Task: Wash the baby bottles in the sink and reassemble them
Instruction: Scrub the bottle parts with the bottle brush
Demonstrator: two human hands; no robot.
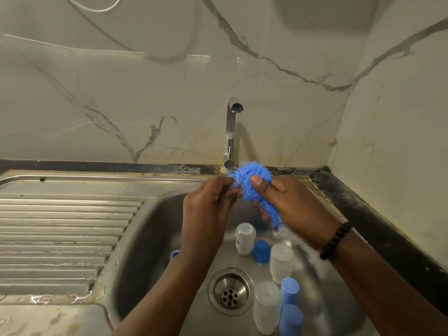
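Above the steel sink [150, 238], my right hand [291, 204] grips a blue bristly bottle brush [249, 180]. My left hand [208, 204] pinches a small pale part [234, 184] against the brush's bristles; what that part is stays hidden by my fingers. In the basin lie three clear bottles [245, 237] [281, 261] [266, 306], a blue cap [261, 251] between two of them, two more blue caps [289, 291] [291, 320] at the lower right, and a blue ring [175, 254] left of my left wrist.
A chrome tap [230, 132] stands behind the basin, its spout over my hands. The drain [229, 291] sits mid-basin. A ribbed, wet draining board [63, 238] stretches to the left. White foam [312, 255] clings to the basin's right wall. Marble walls close in behind and right.
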